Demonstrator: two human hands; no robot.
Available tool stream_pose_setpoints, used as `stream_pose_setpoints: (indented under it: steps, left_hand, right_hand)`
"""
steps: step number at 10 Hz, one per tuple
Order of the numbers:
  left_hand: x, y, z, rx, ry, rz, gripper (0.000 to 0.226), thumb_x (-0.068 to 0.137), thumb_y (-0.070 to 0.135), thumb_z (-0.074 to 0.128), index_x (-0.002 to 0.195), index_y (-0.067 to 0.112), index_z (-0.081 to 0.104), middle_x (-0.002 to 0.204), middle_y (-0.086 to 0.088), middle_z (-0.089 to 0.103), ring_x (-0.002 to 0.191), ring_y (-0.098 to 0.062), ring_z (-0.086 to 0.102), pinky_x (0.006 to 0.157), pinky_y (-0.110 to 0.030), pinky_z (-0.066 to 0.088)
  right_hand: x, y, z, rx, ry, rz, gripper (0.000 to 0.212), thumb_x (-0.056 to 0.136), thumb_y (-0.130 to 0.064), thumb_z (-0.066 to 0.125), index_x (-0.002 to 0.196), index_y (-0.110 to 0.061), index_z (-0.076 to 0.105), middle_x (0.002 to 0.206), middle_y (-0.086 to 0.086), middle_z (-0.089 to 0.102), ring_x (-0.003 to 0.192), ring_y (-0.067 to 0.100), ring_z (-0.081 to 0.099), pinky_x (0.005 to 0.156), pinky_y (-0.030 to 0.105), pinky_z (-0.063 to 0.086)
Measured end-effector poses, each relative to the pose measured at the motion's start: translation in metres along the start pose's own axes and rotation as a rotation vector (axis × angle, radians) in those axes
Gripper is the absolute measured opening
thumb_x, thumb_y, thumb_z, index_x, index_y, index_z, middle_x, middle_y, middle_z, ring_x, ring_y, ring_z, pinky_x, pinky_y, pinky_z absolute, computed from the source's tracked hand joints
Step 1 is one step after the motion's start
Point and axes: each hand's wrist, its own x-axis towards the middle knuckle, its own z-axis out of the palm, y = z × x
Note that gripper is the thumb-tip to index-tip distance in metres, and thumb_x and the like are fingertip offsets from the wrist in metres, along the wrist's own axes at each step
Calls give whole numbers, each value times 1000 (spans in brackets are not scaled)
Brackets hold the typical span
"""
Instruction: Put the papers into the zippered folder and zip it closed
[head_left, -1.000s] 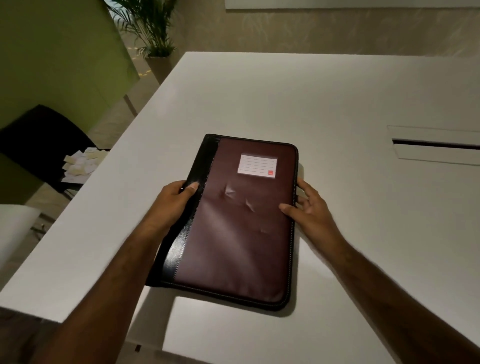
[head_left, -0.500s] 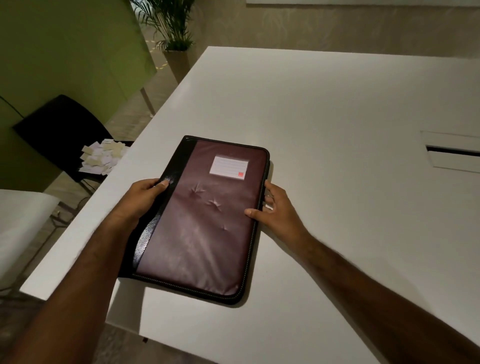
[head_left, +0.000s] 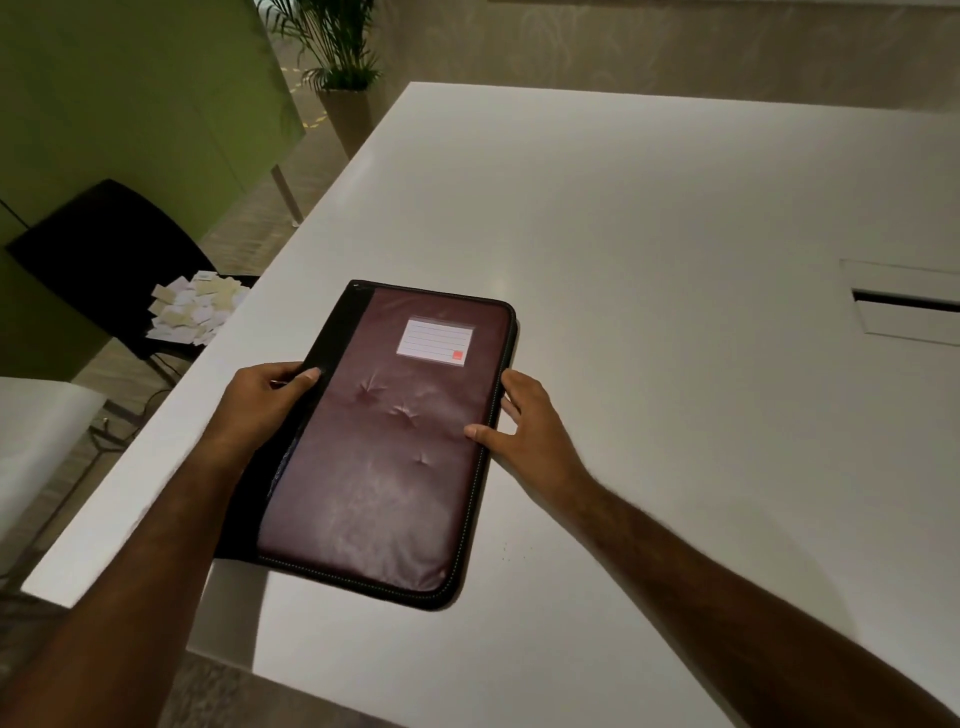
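Head view: a closed maroon zippered folder (head_left: 387, 441) lies near the white table (head_left: 675, 260) edge; left hand (head_left: 262, 400) grips its spine, right hand (head_left: 524, 421) rests loosely spread on the zipper edge (papers unseen); the task appears nearly finished.

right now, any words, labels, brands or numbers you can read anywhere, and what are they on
No text can be read.
Label card on the folder: ruled lines only, nothing legible written; its red corner mark is too small to read.
Paper slips on the black chair: too small and blurred to tell.
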Motion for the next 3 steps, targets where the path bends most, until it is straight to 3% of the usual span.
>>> stream_pose_setpoints:
  steps: [1, 2, 3]
  left_hand:
    - [3, 0, 0, 52, 18, -36, 47, 93, 34, 72, 134, 10, 65, 129, -11, 69, 114, -27, 66, 99, -41, 53]
    - [0, 5, 12, 215, 114, 34, 54, 91, 37, 74, 138, 14, 61, 135, -15, 63, 123, -34, 57, 106, -49, 47]
    - [-9, 22, 39, 335, 168, 228, 52, 91, 35, 72, 137, 14, 61, 137, -14, 58, 127, -37, 48, 107, -49, 40]
  right_hand:
    - [-2, -6, -2, -21, -29, 29, 67, 84, -28, 85, 111, -76, 48, 125, -41, 41, 123, -2, 53, 115, 28, 42]
    - [-9, -9, -10, -30, -47, 63, 50, 91, -37, 77, 125, -61, 48, 128, -45, 38, 127, -1, 49, 116, 37, 43]
    - [-16, -7, -26, -227, -49, 21, 68, 98, -50, 63, 156, -27, 36, 158, -17, 37, 148, 12, 37, 123, 36, 32]
